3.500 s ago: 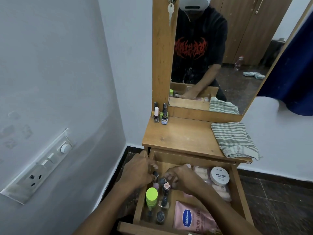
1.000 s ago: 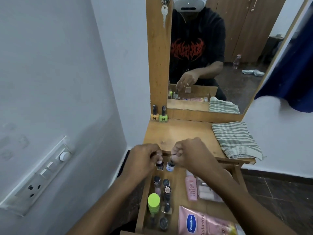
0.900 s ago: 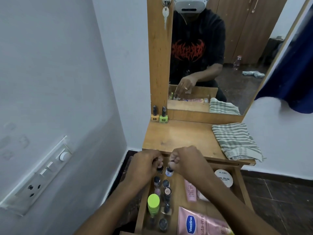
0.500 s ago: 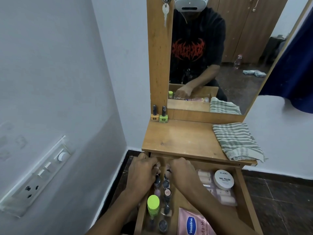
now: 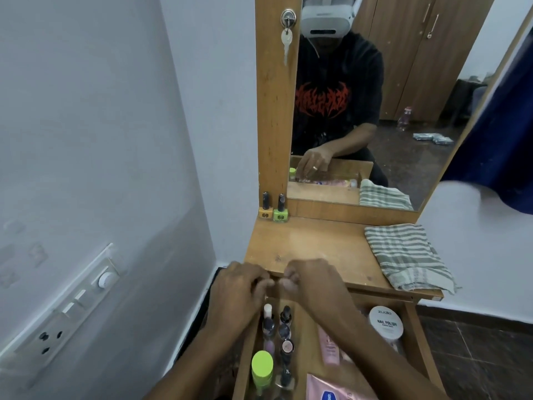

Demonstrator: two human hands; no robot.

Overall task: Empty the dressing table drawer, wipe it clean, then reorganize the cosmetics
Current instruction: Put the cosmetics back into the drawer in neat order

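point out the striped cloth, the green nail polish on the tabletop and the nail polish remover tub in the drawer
striped cloth (image 5: 405, 256), head view, middle of the folded fabric
green nail polish (image 5: 280, 215), head view, on the green bottle body
nail polish remover tub (image 5: 386, 321), head view, centre of the white lid

Round white jar lid (image 5: 386, 323), right side of the drawer: "zudio", "NAIL POLISH"; smaller line beneath unreadable.
Black T-shirt print in the mirror (image 5: 322, 101): red lettering, not legible.

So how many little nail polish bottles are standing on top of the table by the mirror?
2: an orange bottle and a green bottle, side by side at the tabletop's back left corner. More bottles sit in the drawer.
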